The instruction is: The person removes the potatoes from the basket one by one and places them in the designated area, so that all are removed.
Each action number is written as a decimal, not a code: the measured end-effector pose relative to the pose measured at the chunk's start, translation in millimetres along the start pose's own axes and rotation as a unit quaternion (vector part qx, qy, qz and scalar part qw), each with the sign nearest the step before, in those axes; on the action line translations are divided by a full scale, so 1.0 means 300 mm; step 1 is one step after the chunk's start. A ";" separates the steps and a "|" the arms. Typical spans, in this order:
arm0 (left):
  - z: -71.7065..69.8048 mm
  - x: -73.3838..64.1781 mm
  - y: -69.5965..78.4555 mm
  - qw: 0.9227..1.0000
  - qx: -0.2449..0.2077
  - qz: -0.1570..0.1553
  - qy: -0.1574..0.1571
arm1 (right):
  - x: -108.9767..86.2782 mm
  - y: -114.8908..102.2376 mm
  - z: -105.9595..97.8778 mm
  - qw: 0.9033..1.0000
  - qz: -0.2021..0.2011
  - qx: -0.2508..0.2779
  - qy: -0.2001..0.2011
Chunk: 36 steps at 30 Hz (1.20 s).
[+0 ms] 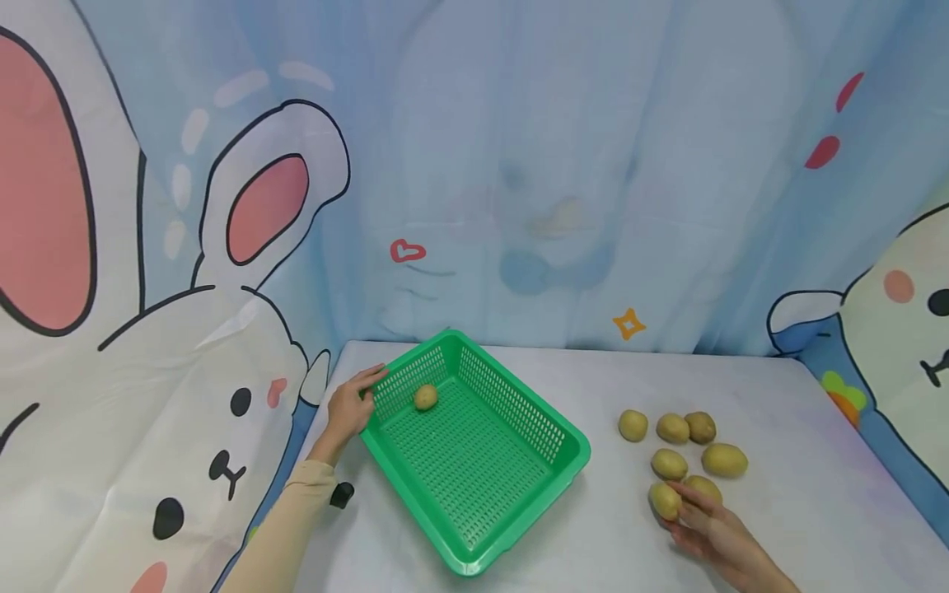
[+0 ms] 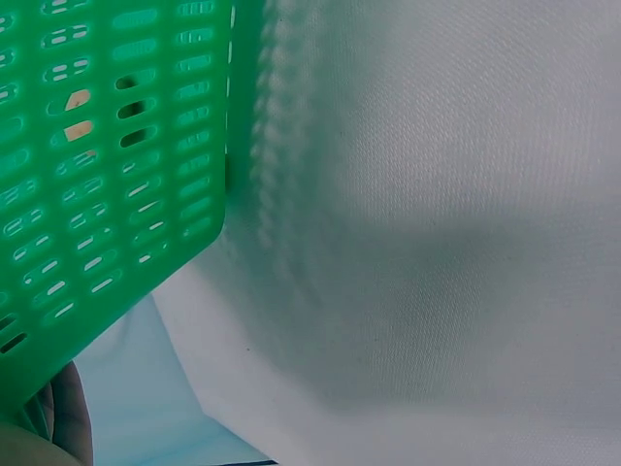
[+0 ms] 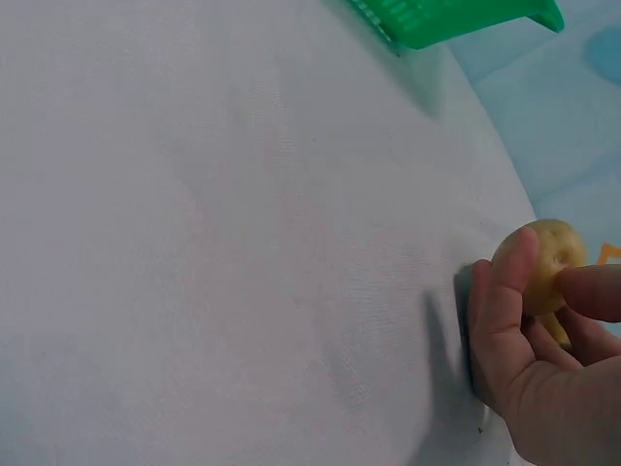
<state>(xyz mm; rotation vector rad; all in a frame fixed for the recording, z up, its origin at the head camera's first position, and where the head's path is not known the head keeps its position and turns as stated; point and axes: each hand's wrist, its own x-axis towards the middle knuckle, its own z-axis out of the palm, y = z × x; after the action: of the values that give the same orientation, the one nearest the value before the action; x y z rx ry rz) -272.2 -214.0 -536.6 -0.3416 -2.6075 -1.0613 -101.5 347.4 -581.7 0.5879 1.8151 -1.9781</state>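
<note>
A green plastic basket (image 1: pixel 474 436) with slotted walls stands on the table, a single potato (image 1: pixel 426 397) inside it near the far left corner. At that corner my left hand (image 1: pixel 352 408) grips the basket's rim; in the left wrist view the wall (image 2: pixel 116 146) fills the upper left, and only part of the fingers (image 2: pixel 71 413) shows below. My right hand (image 1: pixel 713 535) holds a yellow potato (image 1: pixel 664 500) between thumb and fingers, at the near end of a group of potatoes. The right wrist view shows this potato (image 3: pixel 543 254) pinched, the thumb lying across its side.
Several loose potatoes (image 1: pixel 725 460) lie on the white tablecloth (image 1: pixel 563 535) right of the basket. A small black object (image 1: pixel 342 495) sits by the left sleeve. Behind the table hangs a blue curtain (image 1: pixel 474 165) printed with cartoon rabbits.
</note>
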 end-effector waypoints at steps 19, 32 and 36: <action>0.004 0.001 0.002 1.000 0.004 -0.007 -0.010 | -0.073 -0.052 0.023 0.987 0.064 -0.126 0.078; 0.000 0.004 0.010 1.000 0.015 -0.006 0.000 | -0.100 -0.201 -0.032 0.978 0.022 -0.193 0.079; -0.001 0.003 0.010 1.000 0.011 -0.003 0.000 | -0.089 -0.257 -0.019 0.980 -0.004 -0.183 0.076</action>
<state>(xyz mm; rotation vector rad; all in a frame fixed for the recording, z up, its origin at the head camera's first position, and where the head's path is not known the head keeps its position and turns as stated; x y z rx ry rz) -271.9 -212.1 -534.0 -0.3301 -2.6204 -1.0330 -121.4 359.8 -503.2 0.6251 2.2065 -1.5798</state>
